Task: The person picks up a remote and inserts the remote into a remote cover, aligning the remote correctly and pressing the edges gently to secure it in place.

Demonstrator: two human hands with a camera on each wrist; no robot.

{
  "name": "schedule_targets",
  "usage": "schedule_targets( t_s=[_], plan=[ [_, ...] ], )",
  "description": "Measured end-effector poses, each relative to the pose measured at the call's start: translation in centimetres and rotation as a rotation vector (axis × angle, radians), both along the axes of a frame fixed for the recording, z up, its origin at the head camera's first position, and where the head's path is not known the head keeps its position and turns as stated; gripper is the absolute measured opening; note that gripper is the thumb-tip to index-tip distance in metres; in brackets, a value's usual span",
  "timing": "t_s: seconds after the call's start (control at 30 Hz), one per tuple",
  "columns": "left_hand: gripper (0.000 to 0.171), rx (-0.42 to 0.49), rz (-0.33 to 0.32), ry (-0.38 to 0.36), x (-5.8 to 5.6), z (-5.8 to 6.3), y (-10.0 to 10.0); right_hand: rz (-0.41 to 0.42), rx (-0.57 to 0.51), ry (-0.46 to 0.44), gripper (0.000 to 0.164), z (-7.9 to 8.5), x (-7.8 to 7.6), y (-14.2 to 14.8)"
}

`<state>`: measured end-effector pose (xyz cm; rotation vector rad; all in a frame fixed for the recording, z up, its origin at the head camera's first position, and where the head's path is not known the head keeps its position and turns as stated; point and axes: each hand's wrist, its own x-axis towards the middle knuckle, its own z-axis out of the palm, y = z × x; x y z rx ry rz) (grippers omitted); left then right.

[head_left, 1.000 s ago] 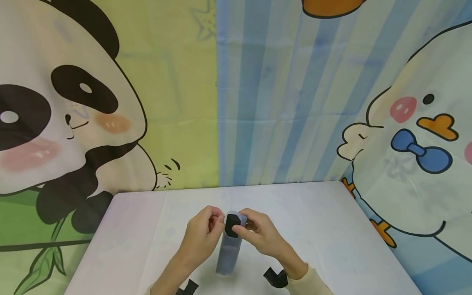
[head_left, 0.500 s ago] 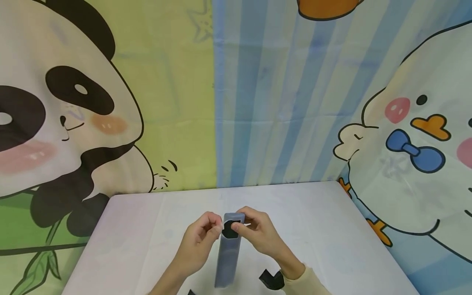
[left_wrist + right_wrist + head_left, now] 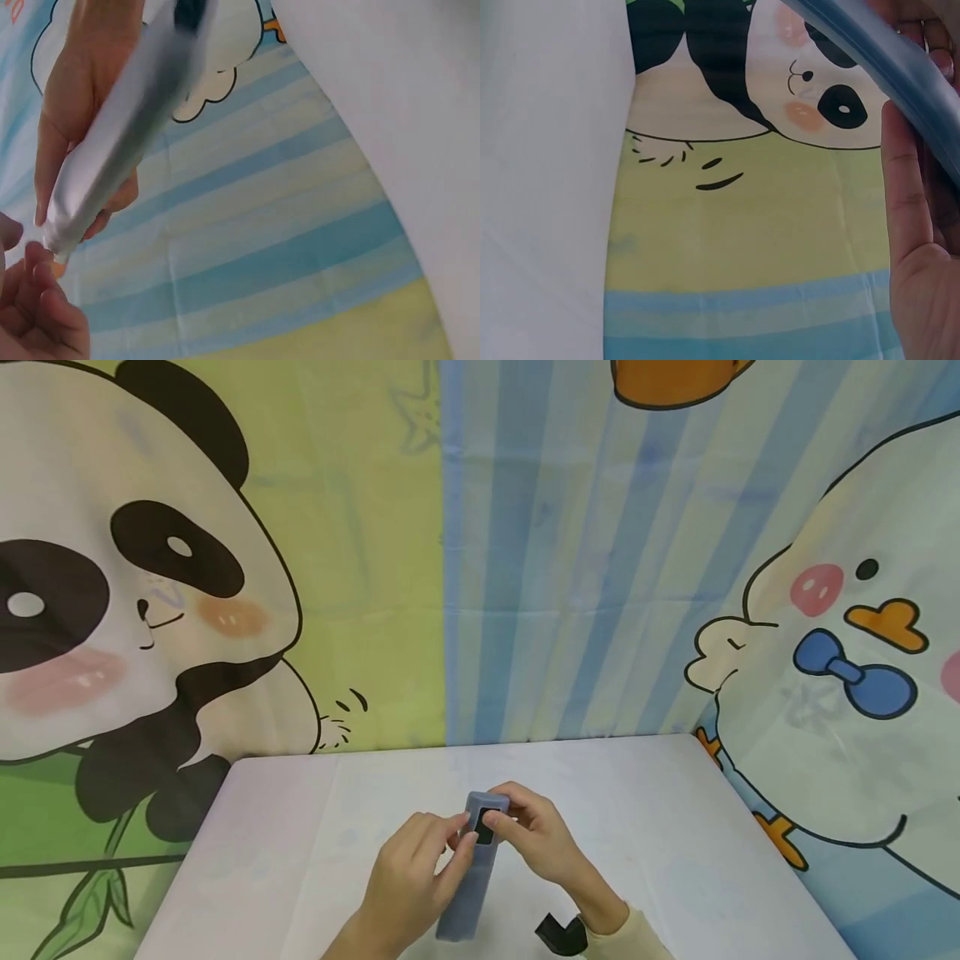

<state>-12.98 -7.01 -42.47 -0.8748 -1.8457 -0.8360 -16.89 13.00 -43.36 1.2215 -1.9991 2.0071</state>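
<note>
A long, slim blue-grey translucent sleeve [image 3: 468,893] with a black patch near its top tilts over the table. My right hand [image 3: 543,835] grips its upper end, thumb on the black patch and fingers behind. My left hand [image 3: 412,877] pinches the left edge near the top between thumb and index finger. The left wrist view shows the sleeve [image 3: 112,142] pale and blurred, with the left fingertips [image 3: 49,277] right at its lower end. Crossing the upper right corner of the right wrist view is the sleeve [image 3: 889,60], in front of part of the left hand.
A white table [image 3: 637,827] lies beneath the hands. Next to the right wrist is a black angular piece [image 3: 562,935]. Behind the table hangs a printed cloth [image 3: 525,568] with a panda, blue stripes and a white bird.
The left hand has moved from beside the sleeve onto its edge. The sleeve tilts more now, and its black patch, broad before, shows as a smaller framed area. The right hand keeps its hold.
</note>
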Motion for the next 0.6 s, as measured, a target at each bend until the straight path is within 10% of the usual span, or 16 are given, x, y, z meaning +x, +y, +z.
schedule_targets(
  t_s=[0.33, 0.6],
  plan=[
    [0.03, 0.019, -0.237, -0.952, 0.5, -1.3, -1.2, -0.004, -0.008, -0.076, 0.017, 0.6, -0.4, -0.1],
    [0.022, 0.142, -0.438, -1.068, 0.7, -2.3, -1.3, 0.05, 0.078, 0.049, 0.012, 0.6, -1.3, 1.3]
  ],
)
